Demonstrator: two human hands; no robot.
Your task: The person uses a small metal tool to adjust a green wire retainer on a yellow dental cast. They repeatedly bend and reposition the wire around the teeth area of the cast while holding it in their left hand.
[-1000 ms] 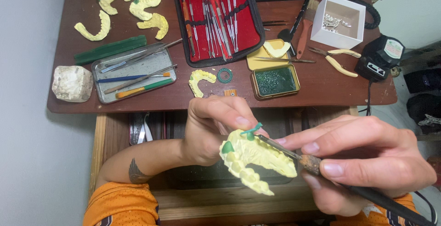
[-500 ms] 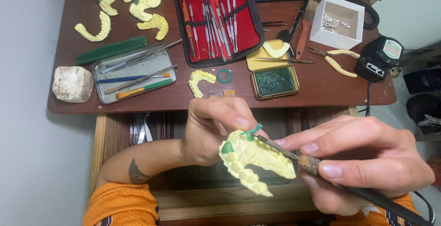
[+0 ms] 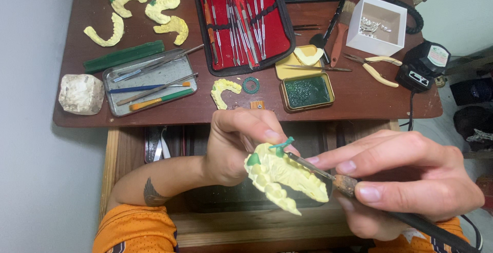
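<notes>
Yellow plaster forms the dental cast (image 3: pixel 285 178) that the left hand (image 3: pixel 239 142) grips from above, fingers and thumb closed around its rear part, holding it in the air in front of the near edge of the table (image 3: pixel 359 99), above an open drawer (image 3: pixel 154 142). Green wax (image 3: pixel 280 145) sits on the cast's top, with another green patch at its left side. The right hand (image 3: pixel 405 181) is clamped on a thin carving tool (image 3: pixel 328 173), pinched between thumb and fingers like a pen, its metal tip touching the cast just beside the green wax.

On the table, an open red instrument case (image 3: pixel 241 22) lies near the far edge at the middle. Several more yellow casts (image 3: pixel 149 14) lie towards the far left corner, and a metal tray (image 3: pixel 149 81) of hand tools sits near the left edge, beside a white plaster lump (image 3: pixel 79 94). A small tin of green wax (image 3: pixel 307 91) rests near the near edge, with a small cast (image 3: pixel 223 91) and a green ring (image 3: pixel 251 85) to its left. A white box (image 3: pixel 377 24) and pliers (image 3: pixel 372 67) lie towards the right edge.
</notes>
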